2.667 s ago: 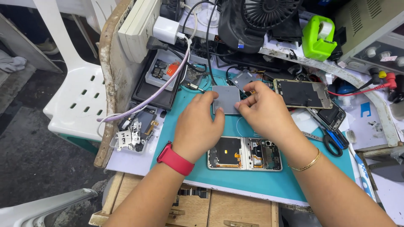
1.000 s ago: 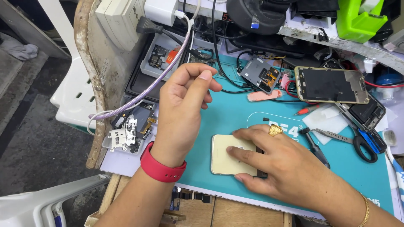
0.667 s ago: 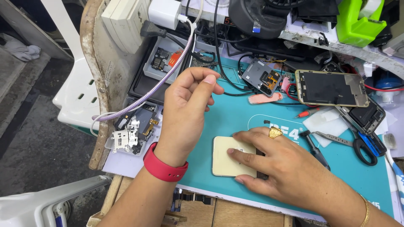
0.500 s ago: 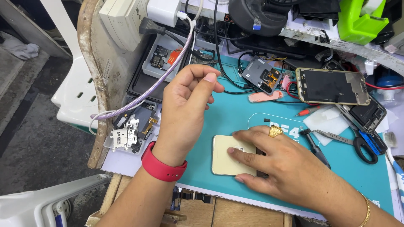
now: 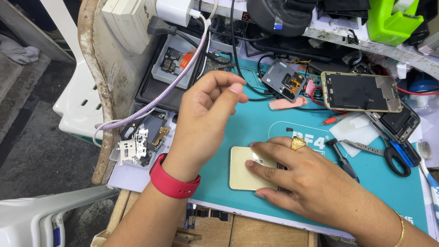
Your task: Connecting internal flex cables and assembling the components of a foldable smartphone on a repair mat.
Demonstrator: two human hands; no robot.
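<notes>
A gold phone (image 5: 240,168) lies back up on the teal work mat (image 5: 256,123). My right hand (image 5: 306,178), with a gold ring, rests flat on the phone's right half and holds it down. My left hand (image 5: 206,116), with a red wristband, hovers above the mat's left part. Its thumb and forefinger are pinched together, and I see nothing between the tips.
A gold phone frame with a dark screen (image 5: 361,91) and a grey phone part (image 5: 286,82) lie at the mat's far side. Tweezers (image 5: 361,145), scissors (image 5: 394,159) and a screwdriver (image 5: 342,161) lie right. A black parts tray (image 5: 157,91), power strip (image 5: 130,23) and braided cable (image 5: 160,98) sit left.
Earlier both hands worked at a grey part beyond an opened phone. Now the phone lies gold back up under my right hand. My left hand stays raised and pinched, hardly shifting in the last second.
</notes>
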